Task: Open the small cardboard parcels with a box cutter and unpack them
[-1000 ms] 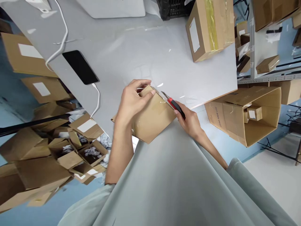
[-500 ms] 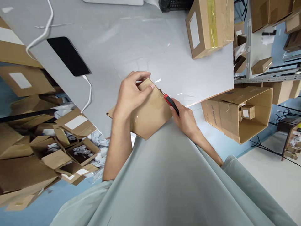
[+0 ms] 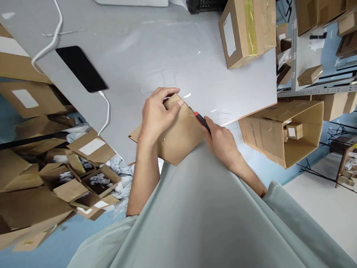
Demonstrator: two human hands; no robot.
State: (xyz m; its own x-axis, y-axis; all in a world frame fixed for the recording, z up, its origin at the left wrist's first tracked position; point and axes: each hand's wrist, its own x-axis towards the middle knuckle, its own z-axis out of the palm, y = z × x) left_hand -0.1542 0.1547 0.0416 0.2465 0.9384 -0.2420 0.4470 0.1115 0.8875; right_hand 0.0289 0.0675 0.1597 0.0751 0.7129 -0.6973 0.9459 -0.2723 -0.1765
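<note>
A small cardboard box point(image 3: 181, 137) is tilted against my body at the near edge of the table. My left hand point(image 3: 160, 113) grips its upper edge, thumb on the near face and fingers curled over the far side. In my right hand point(image 3: 221, 139) is a red and black utility knife point(image 3: 202, 121), its blade pointing up and left at the box's upper right edge. Whether the blade is inside the cardboard I cannot tell. A flap sticks out at the box's left, partly behind my left forearm.
On the grey table point(image 3: 156, 52) lie a black phone point(image 3: 81, 69) with a white cable and a taped carton point(image 3: 251, 33). Opened boxes point(image 3: 97, 180) are heaped on the left. A large open carton point(image 3: 281, 134) holding small boxes is at the right, below a shelf.
The view has shifted slightly. My hands, the box and the knife keep nearly the same pose, with the blade a touch lower along the box's edge.
</note>
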